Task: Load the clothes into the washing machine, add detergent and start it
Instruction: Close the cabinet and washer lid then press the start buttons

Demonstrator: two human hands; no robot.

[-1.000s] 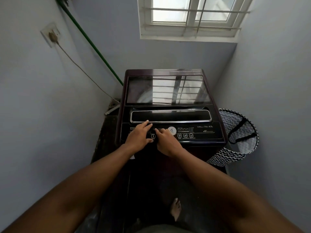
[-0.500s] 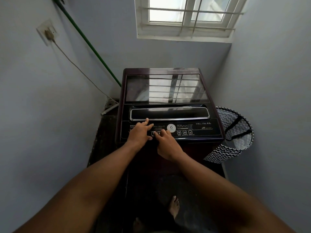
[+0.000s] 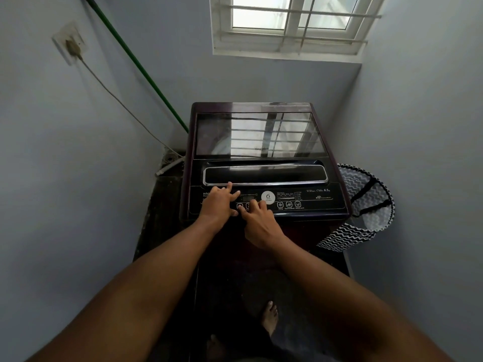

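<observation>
A dark top-loading washing machine (image 3: 264,163) stands against the back wall with its glass lid (image 3: 257,134) shut. Its control panel (image 3: 300,201) runs along the front edge. My left hand (image 3: 218,203) rests flat on the panel's left end, fingers spread towards the lid handle (image 3: 265,175). My right hand (image 3: 257,222) reaches in beside it, with a fingertip on a small button at the lower left of the panel. Neither hand holds anything. No clothes or detergent are in sight.
A black-and-white zigzag laundry basket (image 3: 366,207) stands at the machine's right. A green pole (image 3: 138,64) leans in the left corner, and a cable runs from a wall socket (image 3: 70,45) down behind the machine. Walls close in on both sides; a barred window (image 3: 292,22) is above.
My right hand has slid a little left along the panel's button row. The left hand stays where it was. The camera has tilted slightly.
</observation>
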